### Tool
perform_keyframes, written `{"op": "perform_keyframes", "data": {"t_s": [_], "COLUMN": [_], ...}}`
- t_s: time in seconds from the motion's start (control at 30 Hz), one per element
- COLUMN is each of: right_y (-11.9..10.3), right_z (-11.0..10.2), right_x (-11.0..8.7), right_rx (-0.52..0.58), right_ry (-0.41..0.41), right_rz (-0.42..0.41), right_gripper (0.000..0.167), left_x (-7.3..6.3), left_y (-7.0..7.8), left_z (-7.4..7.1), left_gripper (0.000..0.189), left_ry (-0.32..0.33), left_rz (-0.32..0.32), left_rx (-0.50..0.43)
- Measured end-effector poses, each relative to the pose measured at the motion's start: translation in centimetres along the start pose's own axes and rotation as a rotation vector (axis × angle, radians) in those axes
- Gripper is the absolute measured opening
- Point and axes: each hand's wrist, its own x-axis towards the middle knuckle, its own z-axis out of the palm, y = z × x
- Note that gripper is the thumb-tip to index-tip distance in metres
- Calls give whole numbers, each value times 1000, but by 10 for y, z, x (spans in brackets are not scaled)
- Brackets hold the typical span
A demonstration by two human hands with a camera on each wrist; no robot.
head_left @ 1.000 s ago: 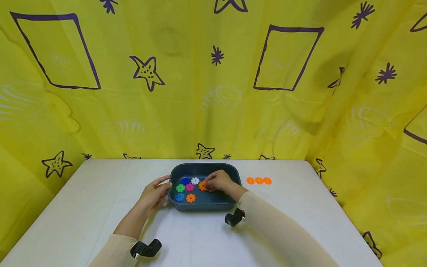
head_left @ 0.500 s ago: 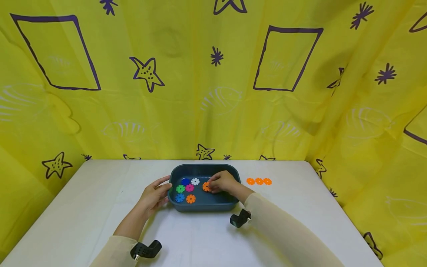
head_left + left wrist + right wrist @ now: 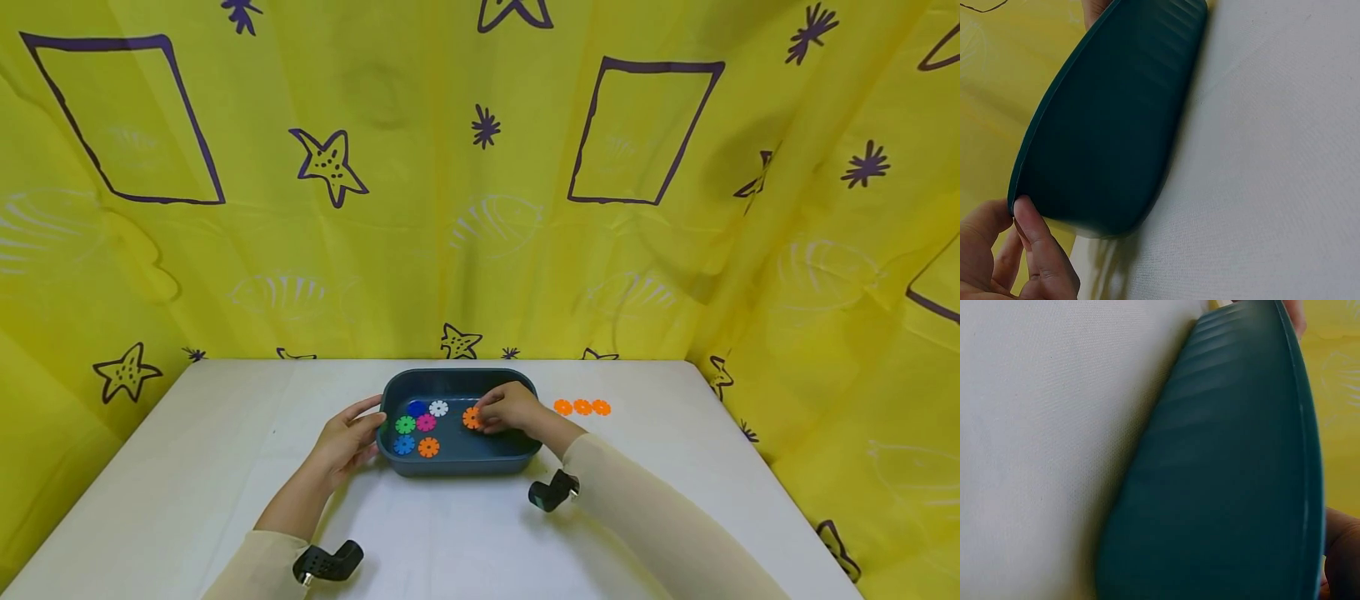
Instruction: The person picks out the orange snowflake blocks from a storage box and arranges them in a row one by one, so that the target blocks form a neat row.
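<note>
A dark teal plastic tub (image 3: 459,468) stands on the white table, and its outer wall fills much of both wrist views. My left hand (image 3: 343,437) pinches its left rim; in the left wrist view, the thumb and fingers lie on either side of that rim. Inside the tub, my right hand (image 3: 513,408) pinches an orange notched disc (image 3: 471,417), which its fingertips partly cover. Left of it lie loose discs: white (image 3: 438,408), dark blue (image 3: 416,408), green (image 3: 405,425), pink (image 3: 426,422), light blue (image 3: 404,444) and another orange disc (image 3: 428,447).
Three orange discs (image 3: 582,407) lie in a row on the white table (image 3: 660,492), right of the tub. A yellow curtain (image 3: 405,250) with dark drawings hangs behind the table and along its sides.
My right hand has slid to the right inside the tub, bringing the orange disc away from the white and pink ones. The left hand keeps its hold on the rim.
</note>
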Motion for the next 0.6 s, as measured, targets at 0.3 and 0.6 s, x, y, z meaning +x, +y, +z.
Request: {"op": "perform_keyframes", "data": {"t_s": [0.3,0.6], "right_y": [1,-1], "right_z": [-7,-14], "right_x": [-3,-9], "right_rx": [-11,7], "right_ry": [-31,-60], "right_rz": [-20,-32], "right_gripper": [19,23], "left_x": [0,0], "left_y": [0,0], "left_z": [0,-1], "left_gripper": [50,50], "left_ry": [0,-5], "left_rz": [-3,1], "left_rx": [11,5]}}
